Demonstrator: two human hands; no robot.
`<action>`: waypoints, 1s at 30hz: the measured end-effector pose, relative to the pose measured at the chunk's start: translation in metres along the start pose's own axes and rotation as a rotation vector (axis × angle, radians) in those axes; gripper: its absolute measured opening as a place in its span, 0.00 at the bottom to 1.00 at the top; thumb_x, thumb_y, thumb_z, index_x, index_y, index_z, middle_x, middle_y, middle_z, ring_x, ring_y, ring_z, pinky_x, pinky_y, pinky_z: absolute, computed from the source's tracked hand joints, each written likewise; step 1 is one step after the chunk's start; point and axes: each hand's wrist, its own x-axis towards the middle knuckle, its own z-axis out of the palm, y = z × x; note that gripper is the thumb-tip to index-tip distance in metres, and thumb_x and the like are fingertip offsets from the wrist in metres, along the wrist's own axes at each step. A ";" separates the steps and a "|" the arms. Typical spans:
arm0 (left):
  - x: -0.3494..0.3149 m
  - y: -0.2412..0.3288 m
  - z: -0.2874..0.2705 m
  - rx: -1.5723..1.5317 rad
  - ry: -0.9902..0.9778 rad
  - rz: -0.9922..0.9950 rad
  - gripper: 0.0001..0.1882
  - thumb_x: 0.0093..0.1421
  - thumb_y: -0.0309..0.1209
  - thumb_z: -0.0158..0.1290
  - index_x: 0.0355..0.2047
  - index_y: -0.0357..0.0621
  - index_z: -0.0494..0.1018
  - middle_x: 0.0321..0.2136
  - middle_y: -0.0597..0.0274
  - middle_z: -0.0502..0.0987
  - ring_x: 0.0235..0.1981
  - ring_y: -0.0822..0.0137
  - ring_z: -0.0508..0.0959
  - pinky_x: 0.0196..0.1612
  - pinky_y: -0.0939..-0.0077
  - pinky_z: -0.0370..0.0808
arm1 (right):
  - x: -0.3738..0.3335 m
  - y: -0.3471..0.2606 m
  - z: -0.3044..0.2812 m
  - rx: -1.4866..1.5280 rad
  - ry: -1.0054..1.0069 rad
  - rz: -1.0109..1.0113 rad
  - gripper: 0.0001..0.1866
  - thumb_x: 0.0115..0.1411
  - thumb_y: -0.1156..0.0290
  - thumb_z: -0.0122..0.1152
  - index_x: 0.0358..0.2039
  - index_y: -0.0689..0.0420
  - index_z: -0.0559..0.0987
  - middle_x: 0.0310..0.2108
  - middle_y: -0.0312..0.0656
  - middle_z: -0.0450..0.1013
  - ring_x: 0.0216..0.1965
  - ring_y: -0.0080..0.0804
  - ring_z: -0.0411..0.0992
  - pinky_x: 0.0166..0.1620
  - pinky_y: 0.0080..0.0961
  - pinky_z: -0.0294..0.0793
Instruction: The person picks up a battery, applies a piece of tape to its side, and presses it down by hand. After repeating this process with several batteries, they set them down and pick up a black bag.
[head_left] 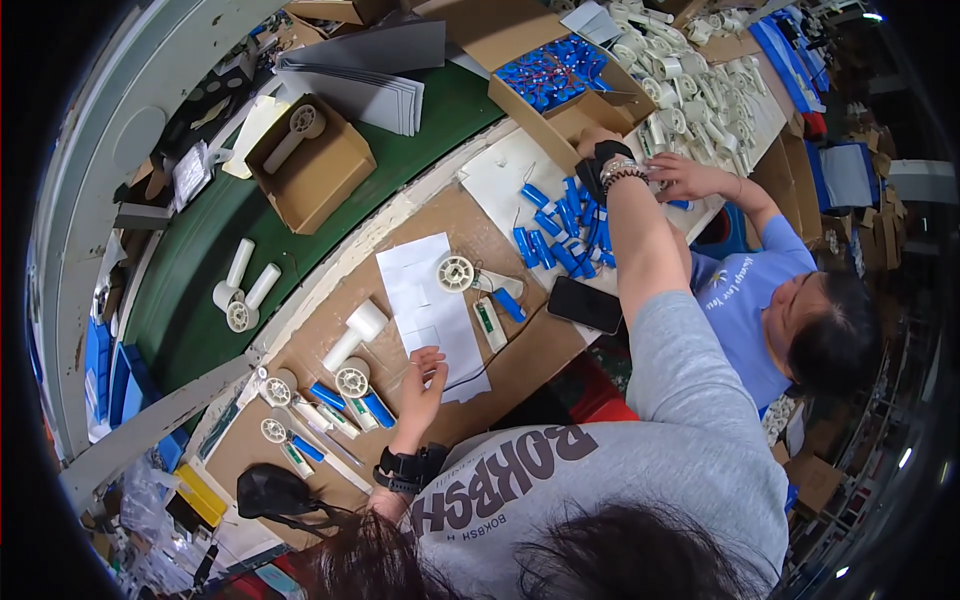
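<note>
My left hand (425, 385) is over the lower part of a white paper sheet (415, 268), fingers apart and nothing visible in them. Beside it lie white plastic housings with round heads and handles, one a half shell (352, 381) with a blue wired cylinder (378, 409) against it. Farther up the sheet rests another round-headed housing (455, 273), by a blue cylinder (509, 305). My right hand (597, 140) reaches to the near wall of a cardboard box (540, 128) of blue cylinders (560, 72); its fingers are mostly hidden. Loose blue cylinders (566, 235) lie below that box.
A co-worker's hand (690, 178) is close to my right forearm. A black phone (584, 305) lies at the table's near edge. The green belt (190, 300) carries a cardboard box (312, 185) and two white housings (240, 290). White housings (690, 100) are heaped at the far right.
</note>
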 end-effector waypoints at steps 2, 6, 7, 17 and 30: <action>0.001 -0.002 0.000 -0.006 0.024 0.023 0.13 0.57 0.26 0.46 0.42 0.38 0.63 0.35 0.58 0.72 0.36 0.70 0.72 0.40 0.78 0.68 | 0.002 -0.010 -0.004 0.054 -0.075 0.119 0.18 0.45 0.65 0.53 0.39 0.53 0.77 0.44 0.49 0.69 0.47 0.42 0.68 0.50 0.37 0.63; -0.001 -0.001 0.001 0.006 -0.035 -0.018 0.13 0.57 0.25 0.46 0.43 0.40 0.62 0.36 0.61 0.70 0.38 0.73 0.70 0.41 0.82 0.66 | 0.031 0.013 0.013 0.231 0.149 0.104 0.15 0.46 0.67 0.53 0.36 0.55 0.77 0.40 0.48 0.72 0.44 0.42 0.70 0.45 0.33 0.68; -0.002 -0.001 0.001 0.019 -0.037 -0.022 0.12 0.57 0.25 0.46 0.42 0.40 0.63 0.36 0.61 0.70 0.38 0.73 0.70 0.41 0.81 0.67 | 0.028 0.013 0.012 0.231 0.149 0.099 0.15 0.46 0.67 0.53 0.36 0.55 0.77 0.40 0.48 0.72 0.44 0.42 0.70 0.45 0.33 0.68; -0.004 0.028 -0.004 -0.092 -0.007 0.132 0.12 0.56 0.24 0.47 0.41 0.38 0.64 0.35 0.58 0.72 0.37 0.71 0.72 0.42 0.78 0.68 | -0.159 -0.022 -0.016 1.724 0.439 -0.267 0.10 0.55 0.73 0.55 0.38 0.60 0.72 0.28 0.33 0.69 0.30 0.16 0.67 0.33 0.11 0.66; -0.034 0.109 0.006 -0.464 0.007 0.460 0.17 0.60 0.28 0.43 0.50 0.39 0.61 0.38 0.58 0.71 0.37 0.72 0.71 0.40 0.80 0.68 | -0.355 -0.166 0.030 2.121 -0.080 -0.456 0.13 0.53 0.79 0.55 0.41 0.62 0.71 0.36 0.37 0.69 0.38 0.23 0.69 0.41 0.18 0.70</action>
